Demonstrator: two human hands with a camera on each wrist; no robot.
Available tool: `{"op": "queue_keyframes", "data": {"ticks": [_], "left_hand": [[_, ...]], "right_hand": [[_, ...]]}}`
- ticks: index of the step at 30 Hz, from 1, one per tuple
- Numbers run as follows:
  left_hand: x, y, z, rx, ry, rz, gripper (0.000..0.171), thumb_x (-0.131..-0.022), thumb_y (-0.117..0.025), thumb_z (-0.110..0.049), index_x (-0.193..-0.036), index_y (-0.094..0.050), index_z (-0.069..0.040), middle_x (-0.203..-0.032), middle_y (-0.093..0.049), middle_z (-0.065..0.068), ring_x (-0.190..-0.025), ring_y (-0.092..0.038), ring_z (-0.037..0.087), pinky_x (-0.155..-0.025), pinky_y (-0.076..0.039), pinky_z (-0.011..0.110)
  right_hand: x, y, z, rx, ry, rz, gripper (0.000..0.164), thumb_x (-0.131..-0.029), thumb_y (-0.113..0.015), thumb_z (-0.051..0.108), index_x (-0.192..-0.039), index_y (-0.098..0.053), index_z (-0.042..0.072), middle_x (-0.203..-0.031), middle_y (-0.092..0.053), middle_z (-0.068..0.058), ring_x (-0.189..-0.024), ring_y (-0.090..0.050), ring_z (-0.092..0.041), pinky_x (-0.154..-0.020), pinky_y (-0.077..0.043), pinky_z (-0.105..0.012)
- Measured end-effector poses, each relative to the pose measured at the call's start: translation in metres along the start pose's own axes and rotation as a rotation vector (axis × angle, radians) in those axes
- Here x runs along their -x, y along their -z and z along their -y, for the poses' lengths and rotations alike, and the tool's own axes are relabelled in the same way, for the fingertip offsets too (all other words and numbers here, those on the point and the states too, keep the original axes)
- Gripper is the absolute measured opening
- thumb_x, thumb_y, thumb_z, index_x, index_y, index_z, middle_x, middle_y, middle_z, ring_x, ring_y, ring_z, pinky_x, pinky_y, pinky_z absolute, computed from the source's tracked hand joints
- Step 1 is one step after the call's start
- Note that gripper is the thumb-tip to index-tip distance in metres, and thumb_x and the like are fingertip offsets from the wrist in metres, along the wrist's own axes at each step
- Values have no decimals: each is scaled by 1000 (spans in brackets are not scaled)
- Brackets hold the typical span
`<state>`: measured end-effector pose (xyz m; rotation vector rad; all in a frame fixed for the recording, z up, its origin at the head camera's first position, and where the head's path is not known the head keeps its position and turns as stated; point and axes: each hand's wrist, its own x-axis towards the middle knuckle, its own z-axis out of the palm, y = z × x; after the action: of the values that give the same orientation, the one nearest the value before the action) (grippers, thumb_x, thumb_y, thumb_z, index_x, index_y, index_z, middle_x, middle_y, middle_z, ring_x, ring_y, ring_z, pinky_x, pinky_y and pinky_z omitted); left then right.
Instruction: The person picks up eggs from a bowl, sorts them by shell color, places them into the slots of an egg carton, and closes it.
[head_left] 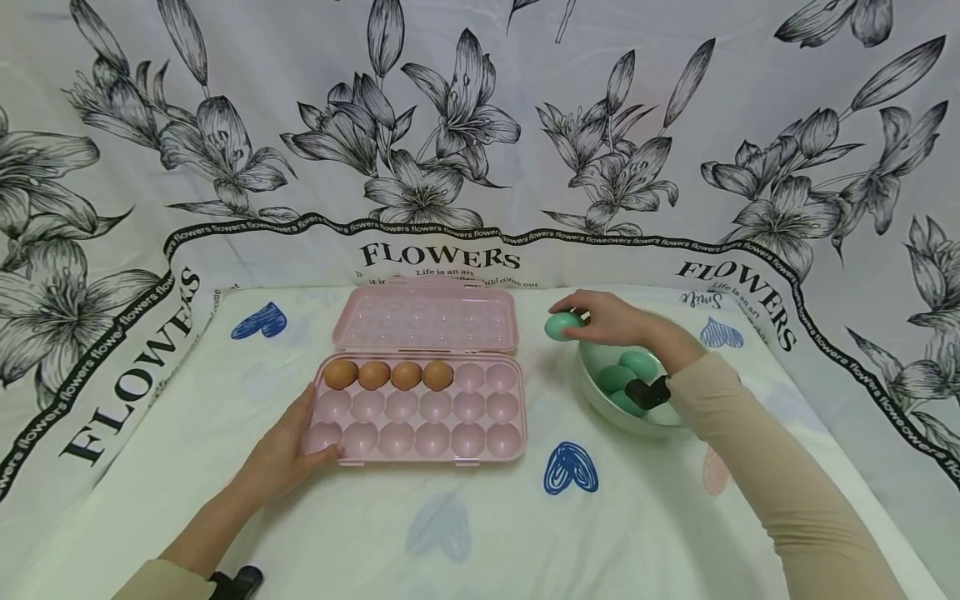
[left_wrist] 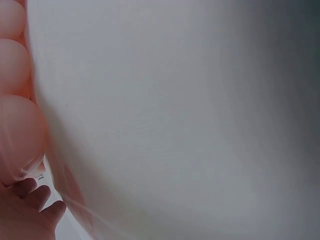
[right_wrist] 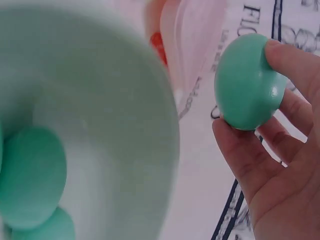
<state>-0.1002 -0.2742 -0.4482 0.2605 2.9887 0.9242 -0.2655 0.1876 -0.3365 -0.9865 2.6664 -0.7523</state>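
Note:
A pink plastic egg carton (head_left: 423, 429) lies with its lid (head_left: 426, 317) folded back, away from me. Several brown eggs (head_left: 406, 376) sit in its far row from the left; the other cups hold nothing. My left hand (head_left: 281, 454) holds the carton's near left corner, thumb at the front edge and fingers along the left side. My right hand (head_left: 611, 319) pinches a green egg (right_wrist: 247, 82) between thumb and fingers, above and beyond the left rim of a pale green bowl (head_left: 600, 400). Several more green eggs (head_left: 617, 378) lie in the bowl, partly hidden by the wrist camera.
A white cloth (head_left: 360, 525) with printed hearts covers the table. Behind it hangs a flower-printed curtain (head_left: 525, 125). The bowl stands to the right of the carton, with a strip of cloth between them.

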Motion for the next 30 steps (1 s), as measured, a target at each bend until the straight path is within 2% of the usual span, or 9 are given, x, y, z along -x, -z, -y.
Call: {"op": "queue_keyframes", "data": {"ticks": [8, 12, 18, 30], "left_hand": [[1, 1, -1, 4, 16, 12, 110, -75, -71, -48, -148, -2, -3, -149, -17, 28, -133, -22, 47, -102, -26, 61], [1, 1, -2, -1, 22, 14, 109, -75, -70, -49, -148, -2, -3, -148, -18, 28, -133, -22, 47, -102, -26, 62], [1, 2, -3, -1, 15, 9, 109, -76, -70, -48, -147, -3, -2, -148, -19, 29, -132, -23, 48, -101, -27, 62], [0, 1, -2, -5, 31, 15, 111, -74, -71, -50, -148, -2, -3, -149, -18, 27, -133, -23, 47, -102, -27, 61]], "right_hand": [[-21, -18, 20, 36, 43, 34, 40, -84, -66, 23, -122, -60, 10, -108, -59, -5, -93, -56, -16, -82, -51, -28], [-31, -29, 34, 53, 93, 57, 40, -85, -65, 22, -122, -60, 8, -104, -58, -6, -89, -54, -15, -80, -51, -27], [-48, -48, 52, 70, 184, 74, 37, -83, -64, 18, -118, -62, 7, -104, -57, -6, -88, -52, -14, -78, -49, -24], [-74, -79, 91, 37, 238, 121, 37, -84, -64, 22, -120, -60, 11, -111, -60, 0, -93, -53, -10, -79, -47, -20]]}}
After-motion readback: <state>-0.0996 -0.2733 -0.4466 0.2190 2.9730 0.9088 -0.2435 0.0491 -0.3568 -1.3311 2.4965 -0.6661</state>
